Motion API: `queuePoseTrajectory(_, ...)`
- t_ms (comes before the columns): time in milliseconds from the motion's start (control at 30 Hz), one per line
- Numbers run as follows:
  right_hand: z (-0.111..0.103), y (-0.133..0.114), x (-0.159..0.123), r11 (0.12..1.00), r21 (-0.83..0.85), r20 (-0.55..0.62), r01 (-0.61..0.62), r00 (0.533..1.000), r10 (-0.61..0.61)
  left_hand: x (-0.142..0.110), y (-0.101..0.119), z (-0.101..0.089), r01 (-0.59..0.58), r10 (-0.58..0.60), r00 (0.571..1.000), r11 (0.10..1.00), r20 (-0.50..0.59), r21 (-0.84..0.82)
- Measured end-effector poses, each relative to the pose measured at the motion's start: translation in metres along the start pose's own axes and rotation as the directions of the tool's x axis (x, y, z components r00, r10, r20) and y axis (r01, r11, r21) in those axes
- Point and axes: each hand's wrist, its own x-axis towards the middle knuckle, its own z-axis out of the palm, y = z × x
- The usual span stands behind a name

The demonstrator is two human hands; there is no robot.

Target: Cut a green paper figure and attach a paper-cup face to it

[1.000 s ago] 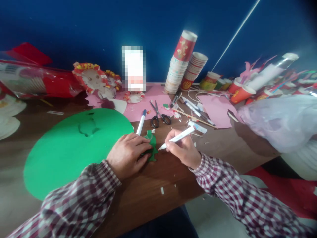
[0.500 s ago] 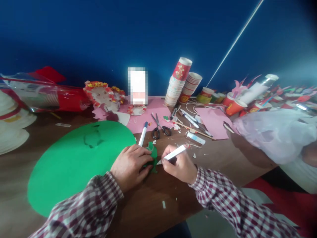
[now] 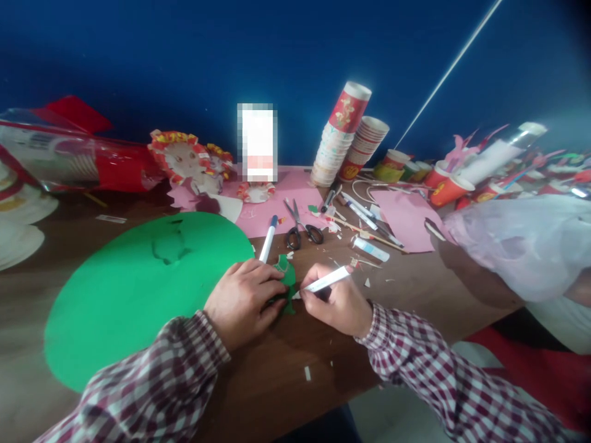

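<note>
My left hand point(image 3: 244, 299) lies on a small green paper cut-out point(image 3: 286, 275) on the brown table point(image 3: 286, 363), fingers pressing it flat. My right hand point(image 3: 337, 303) grips a white marker point(image 3: 325, 281) like a pen, its tip touching the right edge of the cut-out. A large green paper disc point(image 3: 138, 289) with a shape cut from it lies just left of my left hand. Another white marker with a blue cap point(image 3: 268, 237) rests beyond my left hand.
Black-handled scissors point(image 3: 300, 226) and pink paper point(image 3: 272, 209) lie past the cut-out. Stacked paper cups point(image 3: 339, 132) stand at the back by the blue wall. Loose pens, sticks and scraps point(image 3: 364, 231) are scattered right. A plastic bag point(image 3: 521, 240) sits far right; paper plates point(image 3: 18, 221) far left.
My right hand has brought the marker tip in from beside the cut-out onto its right edge. My left hand stays pressed on the cut-out. The view has shifted slightly.
</note>
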Motion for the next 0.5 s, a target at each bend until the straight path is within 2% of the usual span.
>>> queuePoseTrajectory(500,-0.0003,0.0031,0.0004,0.999,0.036,-0.005,-0.006,1.0,0.006,-0.0002,0.0006,-0.0004,-0.011,0.011,1.0,1.0,-0.003,0.006)
